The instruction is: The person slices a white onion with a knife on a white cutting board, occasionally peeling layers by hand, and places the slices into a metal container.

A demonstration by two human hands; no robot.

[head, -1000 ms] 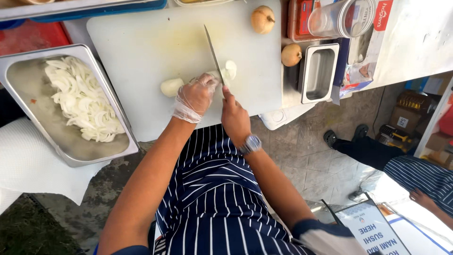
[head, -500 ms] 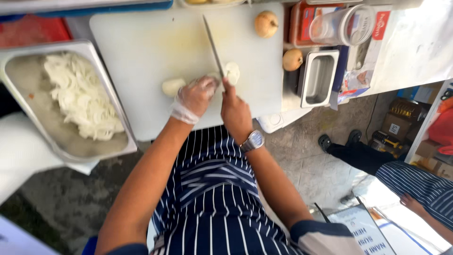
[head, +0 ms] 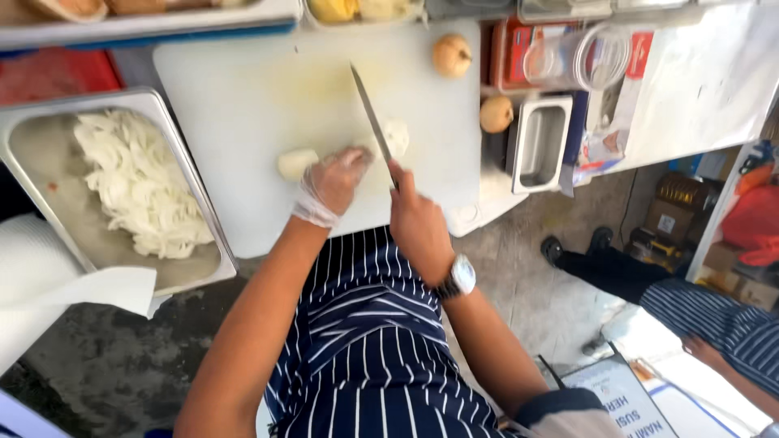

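Right hand, grip closed round the handle of a knife, blade pointing away across the white cutting board. Left hand (clear glove) presses down on a peeled onion beside the blade, fingers curled over it. Another peeled piece lies just left. Metal tray of sliced onion sits at the counter's left; two unpeeled onions at right.

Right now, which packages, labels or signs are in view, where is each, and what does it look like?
Red and white carton: counter, right of the cutting board, flat box.
Clear plastic tub: lying on that carton, round.
Printed sheet: bottom right, white with blue text.
Cardboard box: floor at right, brown with a small label.
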